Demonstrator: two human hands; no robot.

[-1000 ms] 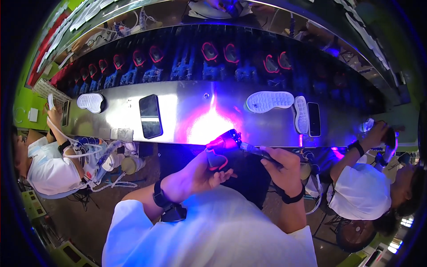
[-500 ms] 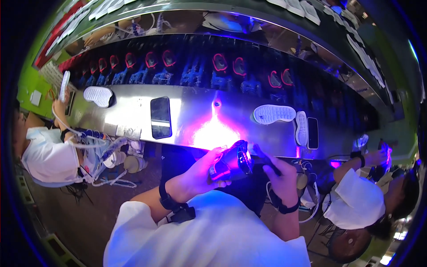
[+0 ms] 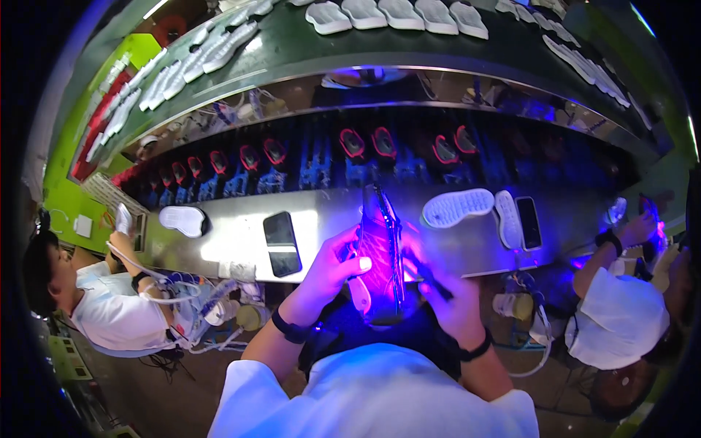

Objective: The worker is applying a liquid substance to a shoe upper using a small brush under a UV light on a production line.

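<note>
In my left hand [image 3: 332,266] is a dark shoe upper [image 3: 380,255], held over the bench's near edge with its toe pointing away. Violet-pink light falls on it and a bright line runs along its right side. The left fingers wrap its left side, thumb on top. My right hand [image 3: 454,303] is closed on a dark-handled brush [image 3: 436,283], whose tip is close to the upper's right side. Glare keeps me from telling whether the tip touches. A dark phone [image 3: 282,243] lies left of the upper; a white shoe sole [image 3: 458,208] lies on its right.
Farther right are another sole [image 3: 507,219] and a second phone [image 3: 527,223]. A sole [image 3: 182,220] lies at the bench's left. Behind stands a rack [image 3: 315,160] of red-rimmed shoe uppers, below a green conveyor [image 3: 285,69] carrying soles. People sit on both sides [image 3: 120,310] [image 3: 621,314].
The upper has turned from lying sideways to pointing away from me, and has risen over the bench edge. My left hand moved up with it. The whole view has shifted, showing more of the conveyor.
</note>
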